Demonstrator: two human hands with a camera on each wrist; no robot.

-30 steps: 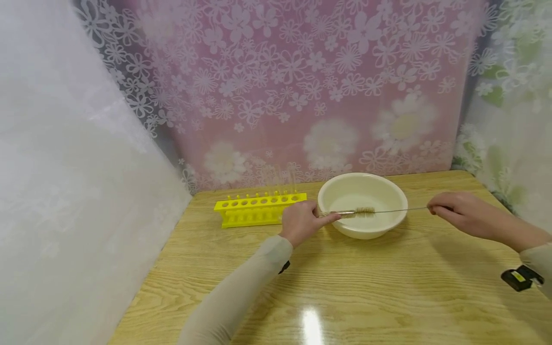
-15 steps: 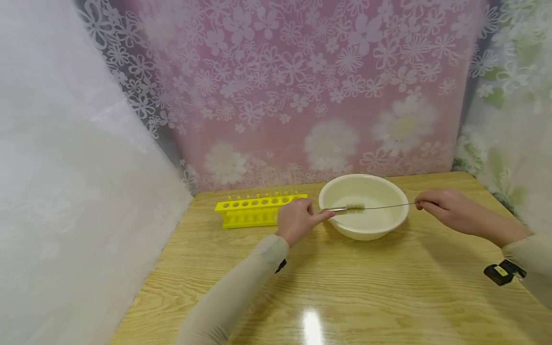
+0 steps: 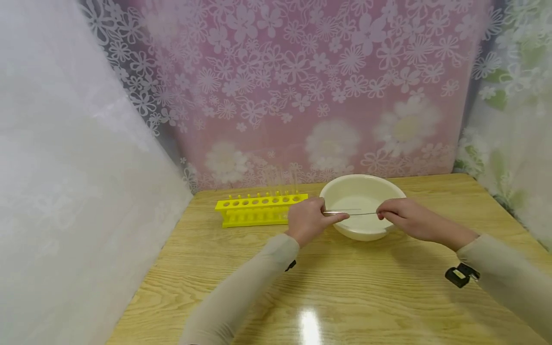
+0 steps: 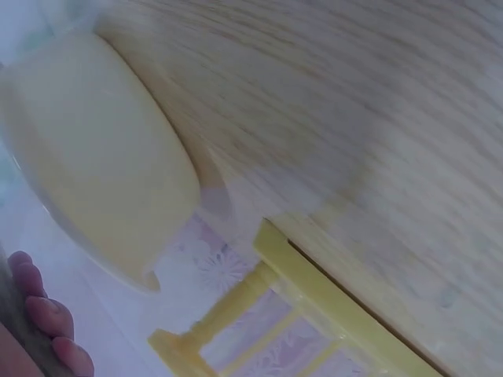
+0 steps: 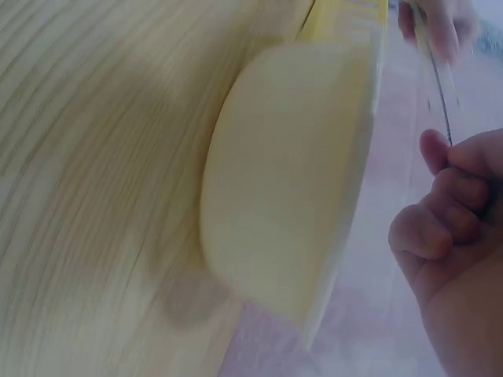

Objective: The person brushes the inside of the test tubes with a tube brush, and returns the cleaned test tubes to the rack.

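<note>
In the head view my left hand [image 3: 308,219] grips a clear glass test tube [image 3: 338,211], its mouth facing right and its thumb along it. Opposite, my right hand [image 3: 409,218] pinches the thin wire handle of a test tube brush [image 3: 368,213]. The wire runs into the tube; the bristles are hidden behind my left hand. Both hands are above a cream basin [image 3: 362,235]. From the right wrist, the twisted wire [image 5: 442,98] shows between finger and thumb. Curled left fingers [image 4: 49,316] appear at the edge of the left wrist view.
A yellow test tube rack [image 3: 250,223] stands left of the basin, several clear tubes [image 3: 294,179] upright at its right end. The wooden table [image 3: 345,287] meets a flowered curtain [image 3: 323,96] behind and pale sheets at both sides.
My right hand has moved left toward my left hand, pushing the brush deeper into the test tube. The bristles, visible earlier, have gone out of sight.
</note>
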